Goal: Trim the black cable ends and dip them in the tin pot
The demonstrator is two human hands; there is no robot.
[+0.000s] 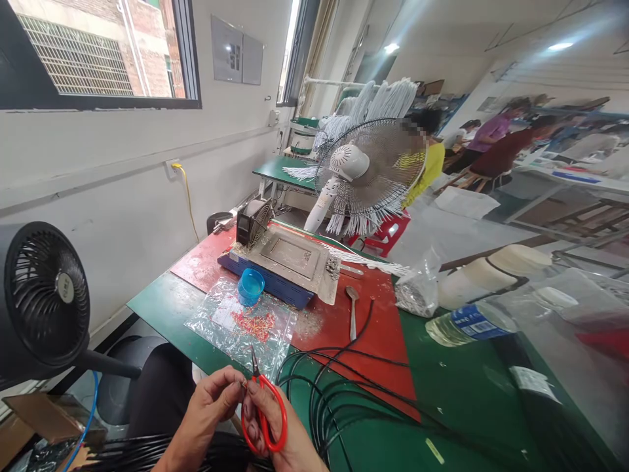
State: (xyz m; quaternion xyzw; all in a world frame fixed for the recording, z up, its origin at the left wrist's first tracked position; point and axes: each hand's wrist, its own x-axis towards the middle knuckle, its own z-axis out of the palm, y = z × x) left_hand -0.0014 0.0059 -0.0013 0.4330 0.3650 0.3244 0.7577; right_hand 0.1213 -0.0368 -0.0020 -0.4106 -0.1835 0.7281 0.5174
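My left hand (pixel 216 403) is closed in a pinch on a tiny wire end (pixel 244 385), most of it hidden by the fingertips. My right hand (pixel 289 429) grips scissors with red handles (pixel 284 419), their dark pointed blades (pixel 254 362) aimed away from me. Its thumb and forefinger meet the left fingertips at the wire end. Just beyond the blades lies a clear plastic bag (pixel 221 331), strewn with red and yellow scraps (pixel 255 324). Black cables (pixel 314 387) curve over the table on the right, and a bundle of black cables (pixel 132 452) rests across my lap.
A blue cup (pixel 250 286) sits on the bag beside a blue-based hot-plate-like device (pixel 289 259) with a small fan. A spoon (pixel 352 311) lies on the red mat (pixel 383 341). Bottles (pixel 472 324) stand right. A black fan (pixel 46 295) is left; a larger fan (pixel 368 167) and people are beyond.
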